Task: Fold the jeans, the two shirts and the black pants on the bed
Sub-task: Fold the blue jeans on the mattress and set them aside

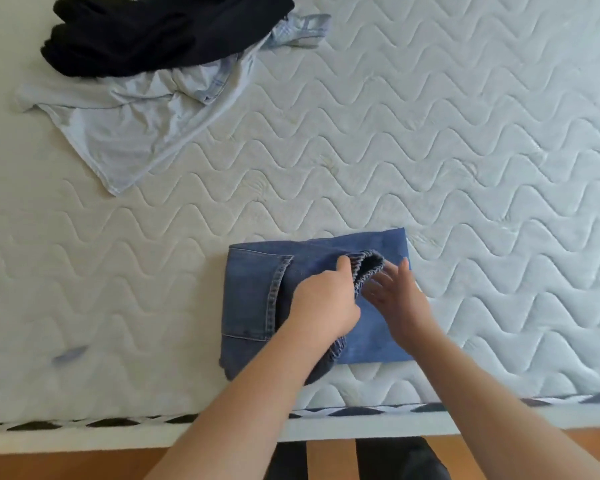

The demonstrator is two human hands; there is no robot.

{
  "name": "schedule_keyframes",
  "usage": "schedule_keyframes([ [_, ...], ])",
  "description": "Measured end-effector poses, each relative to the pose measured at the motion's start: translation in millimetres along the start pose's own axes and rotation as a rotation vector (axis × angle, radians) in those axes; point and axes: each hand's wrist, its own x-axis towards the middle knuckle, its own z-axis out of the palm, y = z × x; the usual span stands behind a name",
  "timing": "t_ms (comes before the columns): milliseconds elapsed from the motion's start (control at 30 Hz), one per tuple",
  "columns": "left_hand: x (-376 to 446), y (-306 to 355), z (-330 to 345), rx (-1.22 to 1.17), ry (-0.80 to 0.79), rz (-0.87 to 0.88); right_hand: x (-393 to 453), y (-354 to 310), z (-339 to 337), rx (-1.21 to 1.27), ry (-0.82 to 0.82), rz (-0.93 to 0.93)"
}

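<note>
The blue jeans [250, 299] lie folded into a compact rectangle near the front edge of the bed. My left hand [326, 299] grips the hem of the jeans' upper layer and lifts it. My right hand [400, 299] lies flat, fingers straight, on the denim under that lifted edge. At the far left, the black pants [160, 29] sit crumpled on top of a pale blue shirt [118, 133]. Beside the pants, part of a second light shirt [302, 29] sticks out.
The white quilted mattress [465, 150] fills most of the view. Its front edge has a black-and-white trim [378, 412]. Wooden floor [49, 465] and my dark-clad legs [395, 459] show below. A small bluish smudge [70, 355] marks the mattress at front left.
</note>
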Motion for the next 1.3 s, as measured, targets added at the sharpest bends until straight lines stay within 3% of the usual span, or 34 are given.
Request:
schedule_keyframes([
  [133,28.3,15.3,41.6,-0.023,0.014,0.008,3.2,2.0,-15.4,-0.039,-0.015,0.029],
  [267,29.9,-5.9,57.9,-0.238,-0.105,0.110,6.7,10.7,-22.1,-0.210,-0.001,0.034],
  [367,34.5,-37.3,54.3,-0.341,0.067,0.186,3.9,18.9,-11.8,-0.458,0.030,-0.095],
  [467,49.9,-67.4,49.6,-0.125,0.287,0.311,0.5,22.7,-0.8,-0.611,0.122,-0.182],
  [600,73.5,-85.1,41.0,0.062,0.168,0.358,-3.0,15.7,-0.6,-0.539,0.163,-0.212],
  [800,87.1,-99.5,29.6,-0.065,0.255,0.514,-21.3,-1.8,-6.8,-0.342,0.073,-0.287],
  [933,94.6,-95.8,34.0,-0.016,0.179,0.476,-13.9,2.0,-12.0,-0.356,0.138,-0.259],
  [1100,114.4,-77.6,51.9,0.060,0.267,0.340,21.2,5.6,-20.1,-0.604,0.230,-0.274],
  [1200,122.3,-68.2,59.6,-0.037,0.306,0.215,34.7,12.4,-21.5,-0.852,0.343,-0.344],
  [1300,123.0,-64.7,62.7,-0.049,0.327,0.200,37.4,14.6,-18.6,-1.171,0.520,-0.410],
])
